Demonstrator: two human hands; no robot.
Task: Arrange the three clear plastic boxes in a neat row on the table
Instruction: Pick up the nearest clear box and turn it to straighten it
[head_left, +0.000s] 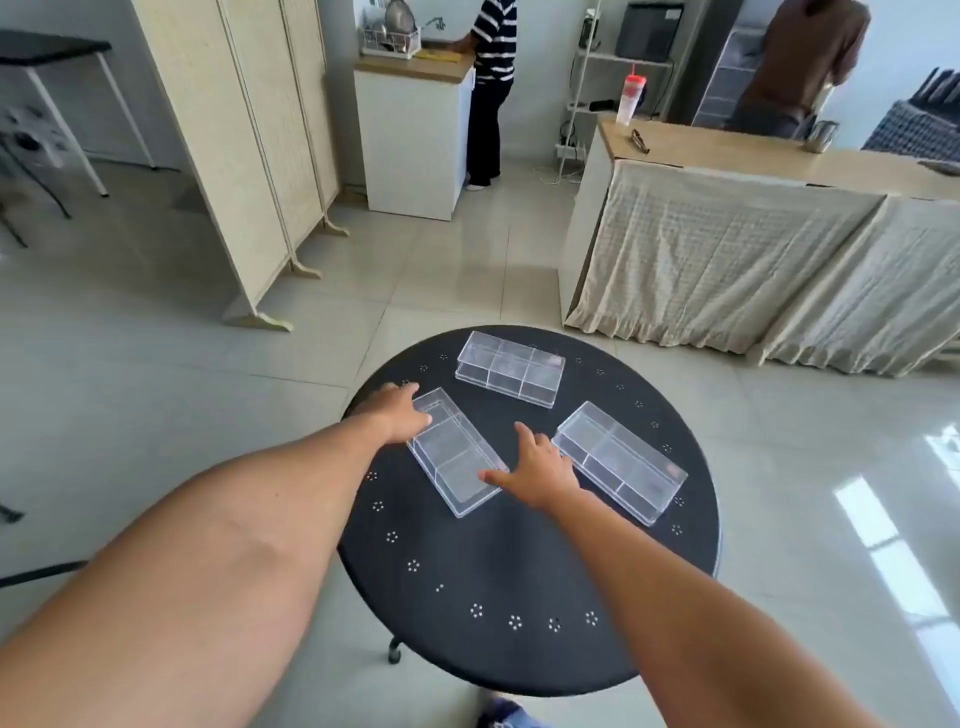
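Three clear plastic boxes with inner dividers lie on a round black table (519, 571), each at a different angle. The left box (453, 453) sits between my hands. My left hand (397, 415) rests against its far left corner, fingers spread. My right hand (535, 470) touches its near right edge with the thumb, fingers apart. The far box (510, 368) lies near the table's back edge. The right box (619, 461) lies just right of my right hand, slanted. Neither hand has lifted a box.
The table's rim has small flower-shaped holes. Behind it stand a folding screen (249, 156), a cloth-draped counter (727, 249) with a cup, and a white cabinet (415, 140). Two people stand at the back of the room. Tiled floor surrounds the table.
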